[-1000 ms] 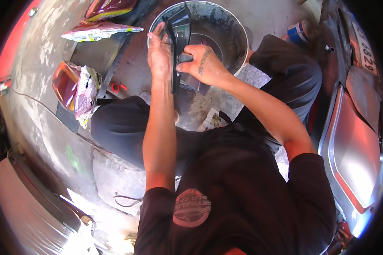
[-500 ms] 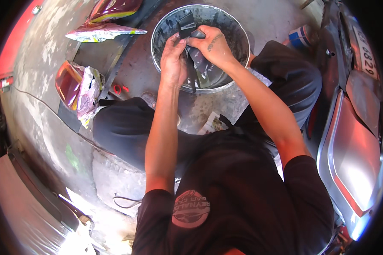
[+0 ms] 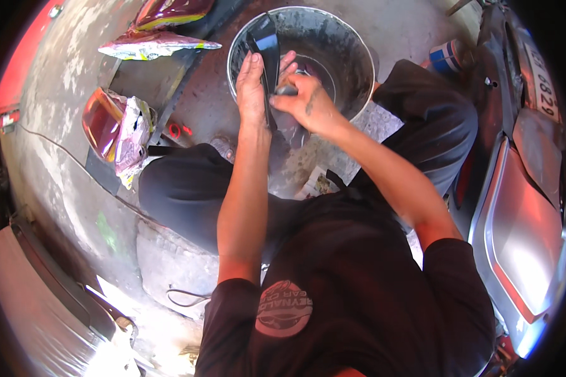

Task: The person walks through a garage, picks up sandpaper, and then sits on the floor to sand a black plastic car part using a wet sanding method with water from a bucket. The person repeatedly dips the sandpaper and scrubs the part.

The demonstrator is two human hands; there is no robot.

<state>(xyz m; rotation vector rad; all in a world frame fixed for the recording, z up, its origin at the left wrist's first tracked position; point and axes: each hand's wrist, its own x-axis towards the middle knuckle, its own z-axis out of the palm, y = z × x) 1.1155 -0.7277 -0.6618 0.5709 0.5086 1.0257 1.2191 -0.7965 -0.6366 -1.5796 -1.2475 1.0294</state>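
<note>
A glossy black plastic panel (image 3: 267, 47), long and narrow, is gripped in my left hand (image 3: 251, 94). The thumb lies along its left edge, and fingertips show past its right edge. My right hand (image 3: 314, 107) pinches a small dark grey pad (image 3: 287, 90) against the panel's lower part; the pad's exact kind cannot be made out. Both hands are over the near side of a round, dark-stained bucket (image 3: 366, 63) with liquid in the bottom. The panel's lower end is partly hidden by my hands and blurred.
Red glossy lamp-like parts wrapped in printed paper, one nearer (image 3: 100, 122) and one farther (image 3: 170, 12), lie to the left. A blue-and-white can (image 3: 444, 56) stands at the right, beside a silver vehicle panel (image 3: 522, 220). A thin cable (image 3: 69, 157) crosses the floor at left.
The black panel has turned so its broad glossy face shows and its top reaches farther up. My right hand has moved down along it with the grey pad.
</note>
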